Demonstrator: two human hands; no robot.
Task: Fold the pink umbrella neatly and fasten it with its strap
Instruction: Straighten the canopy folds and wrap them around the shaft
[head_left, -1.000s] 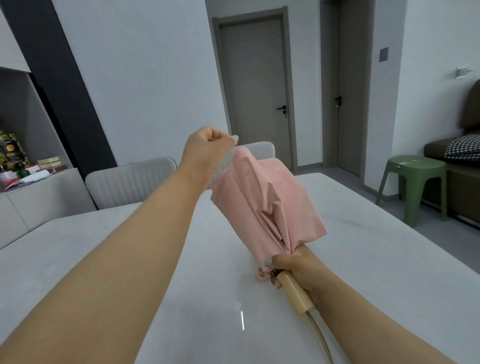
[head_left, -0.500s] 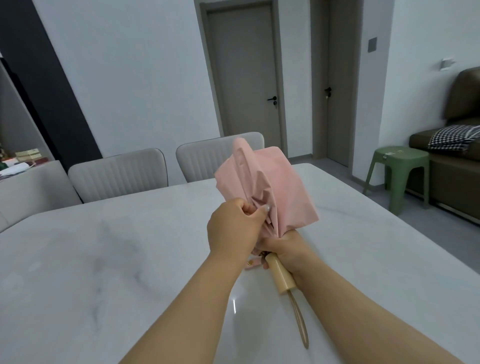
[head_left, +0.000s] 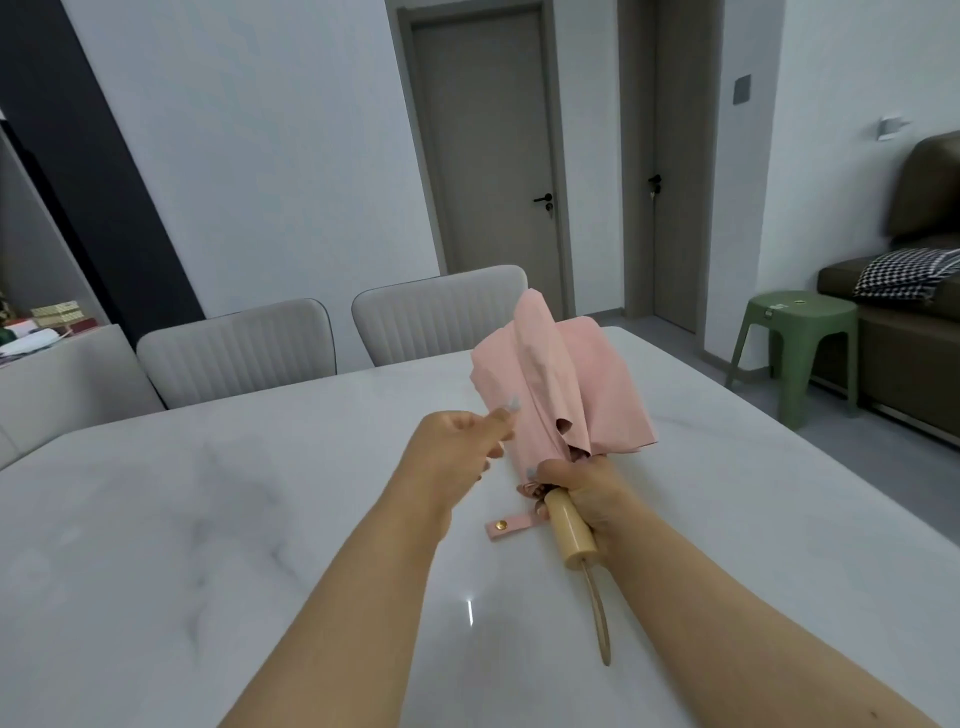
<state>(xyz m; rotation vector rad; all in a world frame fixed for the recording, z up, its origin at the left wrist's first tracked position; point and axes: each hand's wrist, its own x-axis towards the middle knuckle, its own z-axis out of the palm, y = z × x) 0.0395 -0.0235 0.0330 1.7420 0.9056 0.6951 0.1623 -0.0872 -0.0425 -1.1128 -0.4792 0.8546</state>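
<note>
No legible markings. Right hand (head_left: 582, 486) clenched around pink umbrella (head_left: 563, 384) above its handle (head_left: 571, 535); left hand (head_left: 462, 441) pinches canopy edge; strap (head_left: 511, 526) hangs unfastened, root hidden.

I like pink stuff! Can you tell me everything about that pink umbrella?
The pink fabric umbrella is collapsed but loosely bunched, not yet folded, tilted up above the white marble table. Its pale wooden handle sits in the right hand; a cord loop trails below. Its pink snap strap hangs unfastened. The left hand pinches a fabric edge.
</note>
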